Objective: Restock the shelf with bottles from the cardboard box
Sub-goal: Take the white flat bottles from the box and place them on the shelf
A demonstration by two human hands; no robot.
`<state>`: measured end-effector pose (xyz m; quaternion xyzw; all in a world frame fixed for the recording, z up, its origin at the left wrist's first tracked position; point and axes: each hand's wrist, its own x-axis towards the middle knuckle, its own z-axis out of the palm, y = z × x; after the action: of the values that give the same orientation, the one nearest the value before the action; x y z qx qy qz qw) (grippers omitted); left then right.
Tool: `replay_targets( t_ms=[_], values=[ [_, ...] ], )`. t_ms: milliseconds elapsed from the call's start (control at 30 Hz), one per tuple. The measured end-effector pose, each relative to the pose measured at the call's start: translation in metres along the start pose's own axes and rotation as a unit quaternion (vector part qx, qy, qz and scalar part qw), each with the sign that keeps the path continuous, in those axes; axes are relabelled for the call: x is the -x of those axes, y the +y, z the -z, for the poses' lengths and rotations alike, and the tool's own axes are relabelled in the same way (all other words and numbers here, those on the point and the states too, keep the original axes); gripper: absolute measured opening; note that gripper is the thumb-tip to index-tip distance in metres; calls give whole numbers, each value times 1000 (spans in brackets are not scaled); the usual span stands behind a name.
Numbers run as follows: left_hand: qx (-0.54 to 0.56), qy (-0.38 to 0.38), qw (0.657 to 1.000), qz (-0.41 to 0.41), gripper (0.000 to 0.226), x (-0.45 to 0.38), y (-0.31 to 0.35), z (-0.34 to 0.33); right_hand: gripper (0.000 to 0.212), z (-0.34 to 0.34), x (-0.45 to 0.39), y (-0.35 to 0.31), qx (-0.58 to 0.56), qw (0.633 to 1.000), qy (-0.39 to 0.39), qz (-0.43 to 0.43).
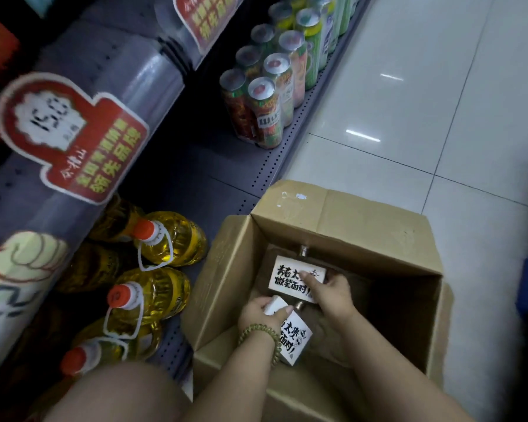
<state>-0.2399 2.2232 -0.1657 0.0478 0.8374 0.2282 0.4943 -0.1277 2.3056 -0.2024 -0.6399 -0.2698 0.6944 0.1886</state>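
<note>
An open cardboard box stands on the floor beside the bottom shelf. Both my hands reach into it. My left hand, with a bead bracelet on the wrist, grips a flat bottle with a white label and black lettering near its neck. My right hand holds a second bottle of the same kind, thumb across the label, its metal cap pointing to the box's far wall. Both bottles are low inside the box.
Large yellow oil bottles with orange caps fill the bottom shelf at left. Shrink-wrapped packs of cans stand further along it. Red price tags hang from the shelf above. White tiled floor lies to the right. My knee is at the bottom.
</note>
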Motion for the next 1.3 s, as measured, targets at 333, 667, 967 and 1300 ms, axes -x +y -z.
replay_targets(
  t_ms=[333,667,967,1300],
  values=[
    [79,-17,996,-33,19,133,38,74,24,16,136,-84,-93,995,-20,29],
    [133,-62,987,-67,30,230,82,138,46,36,243,-150,-77,995,-28,62],
    [243,-95,961,-90,24,370,145,209,54,37,387,-259,-68,989,-43,123],
    [326,-74,929,-160,22,480,169,287,31,20,511,-362,59,966,-139,209]
  ],
)
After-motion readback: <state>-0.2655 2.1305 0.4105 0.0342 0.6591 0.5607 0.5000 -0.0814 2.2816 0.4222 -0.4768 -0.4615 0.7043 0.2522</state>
